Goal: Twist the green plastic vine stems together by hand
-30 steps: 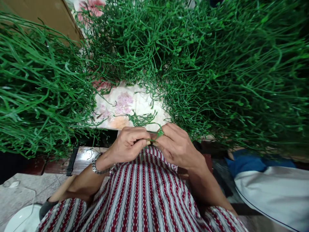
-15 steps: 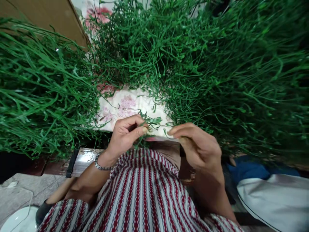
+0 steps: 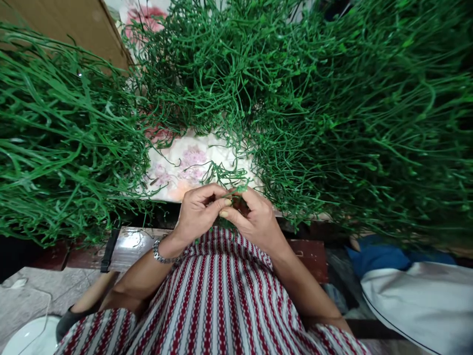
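Thin green plastic-looking stems fan out from between my two hands, just over the near edge of the flowered cloth. My left hand pinches them between thumb and forefinger. Pressed up close beside it, my right hand has its thumb and forefinger closed on the same stems. The two thumb tips nearly touch. What lies under the fingers is partly hidden. Beyond the hands a large tangled heap of green stems spreads across the table.
Longer green strands pile up on the left, in front of a cardboard box. A dark red bench shows below the table. At lower right are a person's grey clothing and blue cloth. A white round object stands lower left.
My right hand has moved left and in, from apart at the right to against my left hand. Its fingers now close on the stems held by the left.
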`<state>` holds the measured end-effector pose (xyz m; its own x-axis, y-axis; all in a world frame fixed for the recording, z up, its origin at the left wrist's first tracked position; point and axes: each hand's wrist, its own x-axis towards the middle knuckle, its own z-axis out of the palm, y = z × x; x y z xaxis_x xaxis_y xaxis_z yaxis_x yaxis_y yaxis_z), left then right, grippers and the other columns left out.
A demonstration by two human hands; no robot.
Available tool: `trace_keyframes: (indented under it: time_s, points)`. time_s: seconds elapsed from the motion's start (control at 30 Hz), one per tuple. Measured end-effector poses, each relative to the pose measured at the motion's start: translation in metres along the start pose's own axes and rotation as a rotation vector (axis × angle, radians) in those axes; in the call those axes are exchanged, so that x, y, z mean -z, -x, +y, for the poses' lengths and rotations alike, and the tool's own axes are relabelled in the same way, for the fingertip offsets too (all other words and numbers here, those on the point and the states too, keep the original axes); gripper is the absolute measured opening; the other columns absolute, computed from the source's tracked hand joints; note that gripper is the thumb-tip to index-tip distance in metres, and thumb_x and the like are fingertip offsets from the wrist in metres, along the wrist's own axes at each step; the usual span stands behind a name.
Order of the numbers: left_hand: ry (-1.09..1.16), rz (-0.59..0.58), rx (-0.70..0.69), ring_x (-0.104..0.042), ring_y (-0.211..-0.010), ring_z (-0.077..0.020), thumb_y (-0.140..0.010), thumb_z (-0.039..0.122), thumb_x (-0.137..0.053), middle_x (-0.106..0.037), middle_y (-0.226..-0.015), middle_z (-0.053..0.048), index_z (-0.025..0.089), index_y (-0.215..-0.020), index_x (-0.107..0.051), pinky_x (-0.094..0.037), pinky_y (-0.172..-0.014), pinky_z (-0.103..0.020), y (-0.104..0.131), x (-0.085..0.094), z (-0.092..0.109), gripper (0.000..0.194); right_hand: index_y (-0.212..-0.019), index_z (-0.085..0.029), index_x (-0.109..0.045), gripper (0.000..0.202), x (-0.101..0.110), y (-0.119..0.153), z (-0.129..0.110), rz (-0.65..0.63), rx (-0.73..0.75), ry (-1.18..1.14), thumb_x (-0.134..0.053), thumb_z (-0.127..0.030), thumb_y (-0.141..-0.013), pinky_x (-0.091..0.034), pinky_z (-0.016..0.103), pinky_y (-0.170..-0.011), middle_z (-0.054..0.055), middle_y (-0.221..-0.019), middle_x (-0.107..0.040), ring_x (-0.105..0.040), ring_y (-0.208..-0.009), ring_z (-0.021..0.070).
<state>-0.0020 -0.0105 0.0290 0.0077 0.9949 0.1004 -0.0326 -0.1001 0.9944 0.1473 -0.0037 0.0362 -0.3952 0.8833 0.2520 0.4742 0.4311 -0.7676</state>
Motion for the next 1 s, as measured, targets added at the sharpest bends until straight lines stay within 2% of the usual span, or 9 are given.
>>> trace_keyframes:
  time_s: [0.1,0.23,0.4,0.53,0.7,0.8,0.9,1.0]
  points:
    - [0.009,-0.046,0.04,-0.048,-0.057,-0.0092,-0.073,0.023,-0.066,-0.057,-0.062,0.001,0.015,-0.066,-0.061,-0.039,-0.053,-0.021,0.002,0.003,-0.003,0.012,-0.079,-0.018,-0.052,0.013,0.003,0.001,-0.001,-0.084,0.061,0.023,-0.055,-0.029,-0.086,-0.037,0.023,-0.059,-0.001,-0.068,-0.052,-0.047,-0.063,0.0114]
    - [0.2,-0.086,0.118,-0.044,-0.056,-0.0086,-0.071,0.025,-0.068,-0.051,-0.06,0.002,0.015,-0.064,-0.059,-0.035,-0.052,-0.021,0.006,0.004,-0.004,0.016,-0.07,-0.018,-0.049,0.02,0.009,0.001,-0.004,-0.148,0.164,-0.061,-0.048,-0.023,-0.089,-0.034,0.022,-0.056,-0.003,-0.061,-0.045,-0.041,-0.056,0.0093]
    - [0.531,-0.075,0.324,-0.04,-0.047,-0.0056,-0.062,0.025,-0.074,-0.049,-0.054,0.003,0.014,-0.06,-0.058,-0.031,-0.045,-0.018,0.009,-0.003,0.006,0.02,-0.063,-0.018,-0.044,0.03,0.011,-0.001,-0.002,-0.228,0.227,-0.304,-0.045,-0.028,-0.09,-0.033,0.022,-0.053,-0.004,-0.058,-0.038,-0.038,-0.054,0.0086]
    - [0.644,-0.034,0.409,-0.038,-0.041,-0.0035,-0.056,0.025,-0.076,-0.051,-0.054,0.003,0.014,-0.06,-0.055,-0.03,-0.038,-0.016,0.006,-0.008,0.013,0.024,-0.064,-0.017,-0.046,0.032,0.007,-0.003,0.004,-0.244,0.212,-0.415,-0.044,-0.035,-0.091,-0.036,0.022,-0.054,-0.002,-0.06,-0.042,-0.041,-0.056,0.009]
    - [0.648,-0.001,0.368,-0.037,-0.04,-0.003,-0.055,0.027,-0.075,-0.049,-0.054,0.004,0.015,-0.06,-0.05,-0.031,-0.037,-0.016,0.004,-0.012,0.013,0.028,-0.063,-0.017,-0.048,0.034,0.004,-0.005,0.007,-0.237,0.198,-0.529,-0.046,-0.038,-0.089,-0.037,0.023,-0.054,-0.001,-0.059,-0.046,-0.043,-0.054,0.0094]
    - [0.593,0.002,0.329,-0.039,-0.043,-0.0036,-0.058,0.029,-0.075,-0.049,-0.056,0.004,0.015,-0.062,-0.051,-0.033,-0.039,-0.016,0.001,-0.011,0.012,0.028,-0.064,-0.016,-0.049,0.035,0.002,-0.006,0.009,-0.216,0.123,-0.56,-0.046,-0.04,-0.089,-0.036,0.022,-0.052,-0.002,-0.06,-0.045,-0.042,-0.053,0.0085]
    - [0.472,-0.095,0.241,-0.044,-0.048,-0.0054,-0.067,0.03,-0.071,-0.05,-0.057,0.004,0.015,-0.066,-0.055,-0.038,-0.045,-0.018,-0.004,-0.005,0.012,0.022,-0.067,-0.016,-0.052,0.034,0.001,-0.007,0.012,-0.194,0.073,-0.504,-0.045,-0.041,-0.089,-0.035,0.021,-0.052,-0.002,-0.061,-0.047,-0.043,-0.055,0.0084]
    - [0.342,-0.261,0.167,-0.048,-0.054,-0.0066,-0.074,0.027,-0.066,-0.051,-0.059,0.003,0.015,-0.069,-0.059,-0.041,-0.051,-0.018,-0.009,0.004,0.013,0.015,-0.067,-0.015,-0.053,0.033,0.003,-0.007,0.013,-0.171,0.121,-0.376,-0.045,-0.036,-0.09,-0.033,0.02,-0.052,-0.003,-0.059,-0.046,-0.043,-0.054,0.0079]
